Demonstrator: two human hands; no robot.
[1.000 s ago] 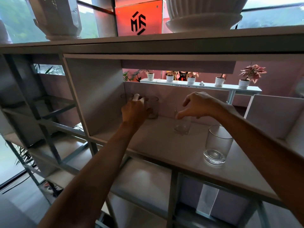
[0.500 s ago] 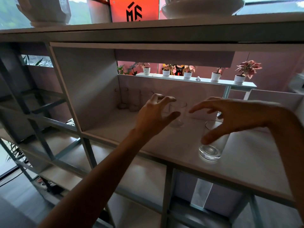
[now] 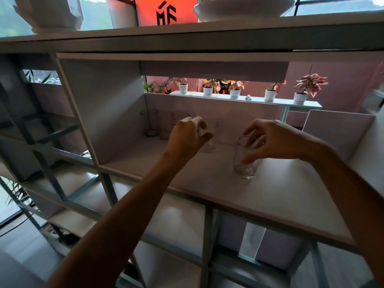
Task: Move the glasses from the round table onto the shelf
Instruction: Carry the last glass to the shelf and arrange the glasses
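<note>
Two clear glasses stand on the white shelf board (image 3: 291, 196). My left hand (image 3: 188, 139) curls its fingers and thumb round the left side of the small middle glass (image 3: 211, 143), which is partly hidden behind it. The taller front glass (image 3: 244, 163) is held by my right hand (image 3: 274, 141), fingers over the rim and thumb on the near wall. Several more clear glasses (image 3: 158, 126) stand in a row at the back left corner of the same compartment.
A side panel (image 3: 99, 113) walls the compartment on the left, and a low panel (image 3: 336, 132) stands at the right. White planters (image 3: 243, 7) sit on the top board overhead. Open shelf cells lie below and to the left.
My left hand left the back-left glasses, moved right and closed on the middle glass. My right hand let go of that glass, came to the front glass and took hold of it.
</note>
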